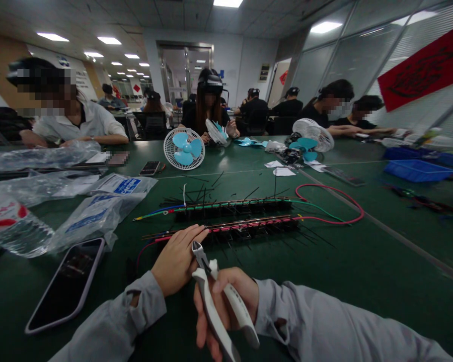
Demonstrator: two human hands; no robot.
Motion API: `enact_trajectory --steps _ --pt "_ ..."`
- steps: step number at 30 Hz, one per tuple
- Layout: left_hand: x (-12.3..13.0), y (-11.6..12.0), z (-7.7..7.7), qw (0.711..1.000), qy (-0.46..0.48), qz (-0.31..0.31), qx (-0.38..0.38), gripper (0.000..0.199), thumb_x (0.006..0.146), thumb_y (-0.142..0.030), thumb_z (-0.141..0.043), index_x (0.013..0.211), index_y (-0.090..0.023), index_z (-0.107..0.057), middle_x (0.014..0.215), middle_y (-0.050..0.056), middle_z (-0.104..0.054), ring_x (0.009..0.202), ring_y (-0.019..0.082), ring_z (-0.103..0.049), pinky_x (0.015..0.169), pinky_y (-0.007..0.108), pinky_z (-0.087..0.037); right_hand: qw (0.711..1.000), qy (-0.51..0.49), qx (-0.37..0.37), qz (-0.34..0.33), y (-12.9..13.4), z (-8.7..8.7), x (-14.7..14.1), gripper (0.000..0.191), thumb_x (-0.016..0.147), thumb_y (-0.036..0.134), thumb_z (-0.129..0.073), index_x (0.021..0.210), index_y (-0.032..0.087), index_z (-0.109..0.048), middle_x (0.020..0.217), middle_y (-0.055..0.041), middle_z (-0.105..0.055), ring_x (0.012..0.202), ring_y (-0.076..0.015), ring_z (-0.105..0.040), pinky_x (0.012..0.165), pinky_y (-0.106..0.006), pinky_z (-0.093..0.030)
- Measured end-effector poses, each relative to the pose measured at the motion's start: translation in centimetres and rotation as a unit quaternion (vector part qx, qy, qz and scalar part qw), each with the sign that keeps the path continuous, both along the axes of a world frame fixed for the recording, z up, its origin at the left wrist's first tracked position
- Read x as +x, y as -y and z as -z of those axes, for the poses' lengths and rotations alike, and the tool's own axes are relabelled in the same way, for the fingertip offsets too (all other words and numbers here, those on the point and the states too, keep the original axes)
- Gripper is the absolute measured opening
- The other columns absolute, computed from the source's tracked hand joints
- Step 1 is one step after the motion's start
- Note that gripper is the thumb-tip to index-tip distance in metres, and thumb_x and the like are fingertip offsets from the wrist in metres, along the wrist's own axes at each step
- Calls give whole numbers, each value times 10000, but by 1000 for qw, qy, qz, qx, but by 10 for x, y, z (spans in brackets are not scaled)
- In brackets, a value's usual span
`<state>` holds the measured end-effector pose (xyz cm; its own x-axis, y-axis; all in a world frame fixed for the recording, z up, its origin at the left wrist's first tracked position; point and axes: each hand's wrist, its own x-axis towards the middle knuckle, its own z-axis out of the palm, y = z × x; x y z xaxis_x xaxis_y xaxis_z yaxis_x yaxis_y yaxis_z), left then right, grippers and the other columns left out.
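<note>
Two long black strips carrying bundled wires lie side by side on the table, with many thin black cable-tie tails sticking out. My left hand (179, 259) lies with outstretched fingers across the left end of the nearer wire bundle (249, 223), which has a red cable. Behind it is the farther wire bundle (234, 203), with green and blue wires and ring terminals at its left end. In my right hand (243, 291) is a pair of diagonal cutters (213, 304) with white and grey handles spread apart. Their jaws point up beside my left fingers, apart from the bundles.
Left of my arm lie a phone (66, 286), a water bottle (11, 226) and plastic bags (98, 211). A red cable (357, 201) loops at the right. Fans (184, 148), blue trays (419, 171) and seated people are across the green table (362, 301).
</note>
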<state>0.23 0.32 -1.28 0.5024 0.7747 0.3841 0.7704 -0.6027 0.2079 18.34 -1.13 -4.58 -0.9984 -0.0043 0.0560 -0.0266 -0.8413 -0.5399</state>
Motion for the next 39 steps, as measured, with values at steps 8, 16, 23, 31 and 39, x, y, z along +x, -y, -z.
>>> enact_trajectory --steps 8,16,23,31,39 --pt "-1 -1 4 1000 -8 -3 3 643 800 -160 -472 1416 -174 -285 1392 107 -447 1285 261 -377 1053 450 -300 1000 21 -4 -3 1 -7 -1 470 613 428 -401 959 115 -460 866 -190 -644 706 -298 -638 621 -451 -456" --pt "-1 1 4 1000 -7 -9 3 644 804 -156 -460 1419 -150 -267 1388 138 -436 1289 271 -371 1053 461 -307 998 63 15 13 1 -7 -2 502 572 455 -391 950 128 -448 824 -179 -647 668 -293 -629 596 -459 -453" --pt "-1 0 4 1000 12 -14 1 655 791 -147 -472 1416 -153 -275 1390 143 -424 1288 271 -370 1055 457 -313 998 62 3 -4 0 -11 -2 493 565 434 -401 950 129 -441 830 -178 -646 677 -290 -636 606 -444 -455" --pt "-1 0 0 1000 0 -10 -8 603 799 -149 -485 1385 -181 -345 1384 110 -447 1295 258 -361 1059 452 -305 999 37 5 10 1 -4 -3 480 586 440 -403 944 124 -457 840 -183 -645 683 -293 -638 598 -446 -458" --pt "-1 0 4 1000 11 -14 -7 611 788 -152 -469 1383 -130 -329 1372 140 -456 1295 262 -361 1059 447 -301 999 46 17 18 1 -1 -3 504 594 459 -385 960 122 -458 850 -181 -645 699 -287 -632 620 -463 -456"
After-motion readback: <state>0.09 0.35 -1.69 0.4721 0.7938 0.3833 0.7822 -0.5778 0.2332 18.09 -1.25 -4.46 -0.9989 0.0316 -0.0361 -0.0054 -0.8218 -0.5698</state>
